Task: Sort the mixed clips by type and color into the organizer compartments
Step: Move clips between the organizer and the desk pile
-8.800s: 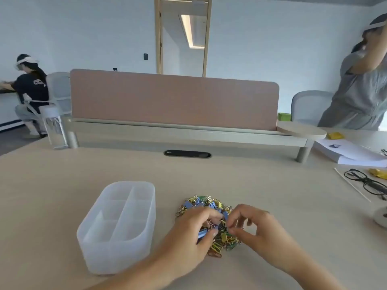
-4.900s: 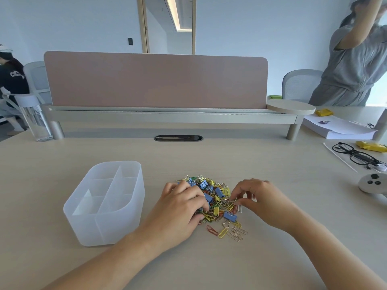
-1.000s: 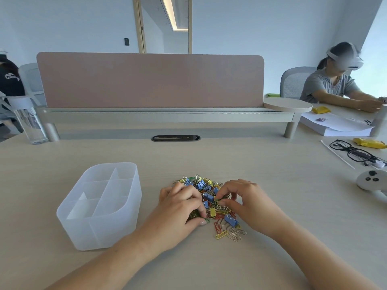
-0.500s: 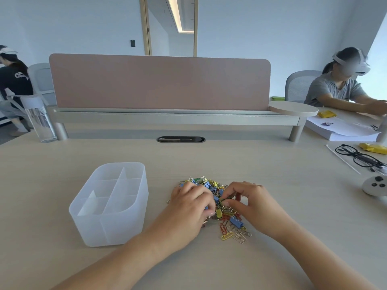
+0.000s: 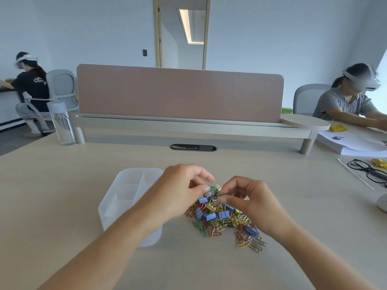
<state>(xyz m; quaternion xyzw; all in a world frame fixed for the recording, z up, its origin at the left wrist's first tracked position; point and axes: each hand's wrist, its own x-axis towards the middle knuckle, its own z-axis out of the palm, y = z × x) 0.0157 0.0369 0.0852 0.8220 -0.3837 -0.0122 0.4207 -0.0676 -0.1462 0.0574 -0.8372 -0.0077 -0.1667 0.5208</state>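
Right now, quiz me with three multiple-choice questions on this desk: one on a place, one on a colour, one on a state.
1. Where does the organizer sit from the clips? A left, B right, C behind.
2. The glasses frame is: A red, B black, C white.
3. The right hand is: A lying flat, B holding the glasses, C pinching clips.
Answers: 1 A, the organizer lies left of the clips. 2 B, dark rims show at far right. 3 C, thumb and forefinger close on a green clip above the heap.
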